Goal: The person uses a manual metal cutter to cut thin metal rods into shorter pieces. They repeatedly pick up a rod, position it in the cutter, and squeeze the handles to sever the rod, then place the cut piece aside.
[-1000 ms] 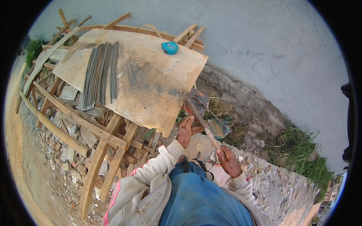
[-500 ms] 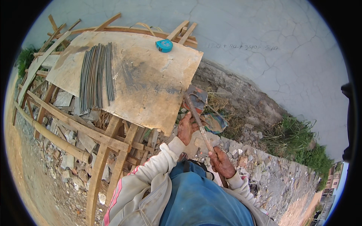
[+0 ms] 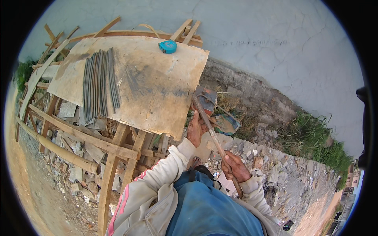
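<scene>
The right hand (image 3: 236, 167) was closed around a long bar (image 3: 215, 137), beside the board (image 3: 157, 74).
The bar's far end lay near the board's right edge; whether the left hand (image 3: 194, 131) gripped anything, I could not tell. The step seemed to be guiding the bar; the next move called for steady holding.

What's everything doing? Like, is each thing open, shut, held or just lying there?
Right hand: closed around the long bar.
Left hand: beside the bar; whether it holds anything is unclear.
Long bar: held at a slant.
Thin rods: lying side by side on the board.
Blue tape measure: resting on the board, no blade showing.
Board: stained, lying over a wooden frame.
Wall: cracked.
</scene>
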Available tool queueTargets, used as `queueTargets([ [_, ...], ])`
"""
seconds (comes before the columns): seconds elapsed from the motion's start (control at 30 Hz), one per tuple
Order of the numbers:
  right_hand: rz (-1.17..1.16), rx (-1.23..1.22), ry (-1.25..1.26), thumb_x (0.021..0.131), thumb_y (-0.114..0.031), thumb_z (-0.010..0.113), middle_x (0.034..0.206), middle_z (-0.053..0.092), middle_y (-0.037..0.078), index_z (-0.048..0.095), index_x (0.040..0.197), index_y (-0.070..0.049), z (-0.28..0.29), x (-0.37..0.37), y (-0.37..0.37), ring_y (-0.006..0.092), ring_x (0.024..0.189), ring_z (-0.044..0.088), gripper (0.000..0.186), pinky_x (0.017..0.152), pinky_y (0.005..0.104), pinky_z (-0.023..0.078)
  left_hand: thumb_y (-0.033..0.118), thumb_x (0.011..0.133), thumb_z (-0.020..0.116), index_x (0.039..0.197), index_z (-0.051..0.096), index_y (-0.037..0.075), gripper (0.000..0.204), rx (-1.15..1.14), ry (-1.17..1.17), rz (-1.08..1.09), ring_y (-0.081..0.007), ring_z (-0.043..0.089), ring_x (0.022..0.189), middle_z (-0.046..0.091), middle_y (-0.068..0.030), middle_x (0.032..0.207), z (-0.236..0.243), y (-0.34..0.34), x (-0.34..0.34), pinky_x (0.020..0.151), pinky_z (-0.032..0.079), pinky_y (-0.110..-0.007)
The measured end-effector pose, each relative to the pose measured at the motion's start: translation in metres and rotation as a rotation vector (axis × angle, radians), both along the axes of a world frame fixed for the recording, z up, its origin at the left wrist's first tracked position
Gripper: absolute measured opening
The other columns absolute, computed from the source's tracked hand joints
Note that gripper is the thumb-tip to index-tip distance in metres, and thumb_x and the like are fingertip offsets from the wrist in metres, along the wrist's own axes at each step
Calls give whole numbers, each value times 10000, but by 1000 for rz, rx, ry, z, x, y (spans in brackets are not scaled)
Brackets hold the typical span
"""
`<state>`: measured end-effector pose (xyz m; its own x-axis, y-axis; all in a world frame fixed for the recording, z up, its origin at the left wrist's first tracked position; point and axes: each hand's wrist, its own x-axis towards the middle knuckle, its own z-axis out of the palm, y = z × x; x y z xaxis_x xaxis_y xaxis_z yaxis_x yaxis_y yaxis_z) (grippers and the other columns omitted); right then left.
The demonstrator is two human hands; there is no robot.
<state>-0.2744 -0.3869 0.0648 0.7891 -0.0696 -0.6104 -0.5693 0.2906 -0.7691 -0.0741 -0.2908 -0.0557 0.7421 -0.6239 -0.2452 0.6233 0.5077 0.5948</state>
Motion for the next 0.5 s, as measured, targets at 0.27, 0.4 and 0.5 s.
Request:
queueTargets([
  [0.27, -63, -33, -20, 1078, -358, 467, 666, 448, -11, 457, 1446, -101, -12, -5, 24, 57, 444, 396, 449, 407, 208, 362, 614, 1027, 373, 1080, 583, 78, 578, 45, -4, 5, -264, 693, 889, 688, -128, 984, -4, 5, 4, 810, 560, -410],
  [0.4, -110, -64, -26, 1078, -354, 466, 658, 443, -11, 456, 1451, -96, -16, -4, 41, 60, 448, 395, 454, 407, 212, 363, 604, 1031, 380, 1084, 614, 75, 581, 66, 36, 31, -226, 694, 809, 701, -95, 932, -2, 6, 5, 785, 587, -388],
  [0.5, -105, -58, -48, 1075, -360, 472, 663, 441, -12, 462, 1449, -91, -18, -3, 49, 60, 449, 392, 461, 406, 216, 358, 619, 1022, 389, 1123, 583, 98, 565, 70, -23, 36, -244, 689, 852, 686, -88, 977, 0, 10, 5, 784, 555, -407],
])
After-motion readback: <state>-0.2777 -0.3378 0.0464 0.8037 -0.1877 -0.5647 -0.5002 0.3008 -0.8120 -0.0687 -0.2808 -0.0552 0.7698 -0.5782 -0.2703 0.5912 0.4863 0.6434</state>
